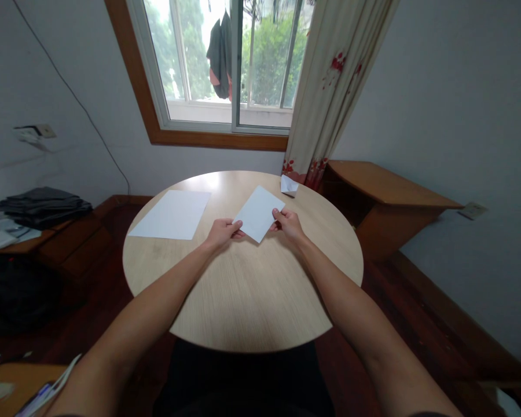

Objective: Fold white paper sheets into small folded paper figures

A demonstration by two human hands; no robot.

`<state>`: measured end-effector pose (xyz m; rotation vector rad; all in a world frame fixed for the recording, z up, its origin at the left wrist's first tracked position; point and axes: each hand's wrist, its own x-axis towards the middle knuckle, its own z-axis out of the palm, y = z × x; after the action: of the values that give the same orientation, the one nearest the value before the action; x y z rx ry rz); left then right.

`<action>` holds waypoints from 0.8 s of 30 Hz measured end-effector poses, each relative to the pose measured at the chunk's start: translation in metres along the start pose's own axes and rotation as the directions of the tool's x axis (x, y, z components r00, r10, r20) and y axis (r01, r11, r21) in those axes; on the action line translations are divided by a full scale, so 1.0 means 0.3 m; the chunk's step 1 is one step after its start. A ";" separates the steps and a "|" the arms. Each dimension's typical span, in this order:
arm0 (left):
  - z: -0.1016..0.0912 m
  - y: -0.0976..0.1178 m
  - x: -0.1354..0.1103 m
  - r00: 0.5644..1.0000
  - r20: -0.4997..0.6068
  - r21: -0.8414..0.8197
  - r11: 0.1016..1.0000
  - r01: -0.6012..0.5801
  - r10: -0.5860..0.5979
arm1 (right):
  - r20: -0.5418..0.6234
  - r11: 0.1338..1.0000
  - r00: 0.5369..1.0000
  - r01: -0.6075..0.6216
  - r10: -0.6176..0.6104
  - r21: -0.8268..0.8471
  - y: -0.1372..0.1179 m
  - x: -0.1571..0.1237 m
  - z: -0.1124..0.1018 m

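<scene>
Between my two hands is a small white sheet of paper (259, 213), turned so that one corner points toward me. My left hand (224, 231) pinches its left edge, thumb on top and fingers underneath. On the opposite edge, my right hand (289, 224) grips the paper the same way. A larger flat stack or sheet of white paper (173, 215) lies on the table to the left. Beyond my right hand sits a small folded white paper piece (289, 186) near the far rim.
All this is on a round wooden table (252, 301) below a window (232, 69). A brown wooden desk (395, 185) stands at the right, beside a patterned curtain (330, 87). Dark folded items (41, 205) are piled on a low cabinet at the left.
</scene>
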<state>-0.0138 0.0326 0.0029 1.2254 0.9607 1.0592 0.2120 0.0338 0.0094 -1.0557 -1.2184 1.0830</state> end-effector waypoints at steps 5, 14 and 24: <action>0.016 0.002 -0.004 0.998 -0.060 -0.039 0.999 -0.001 -0.001 | 0.163 0.997 0.984 -0.066 0.072 -0.047 0.023 -0.017 0.030; 0.011 0.014 -0.011 0.997 -0.041 0.007 0.998 0.068 -0.068 | 0.125 0.997 0.992 0.020 -0.010 -0.079 0.035 -0.016 0.015; 0.033 0.012 -0.046 0.985 0.115 0.028 0.992 0.124 -0.127 | 0.201 0.994 0.980 0.032 -0.010 -0.107 0.032 -0.038 0.047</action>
<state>-0.0080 0.0169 0.0075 1.2139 0.9476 0.8709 0.1968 0.0248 -0.0011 -1.0333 -1.4611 1.1367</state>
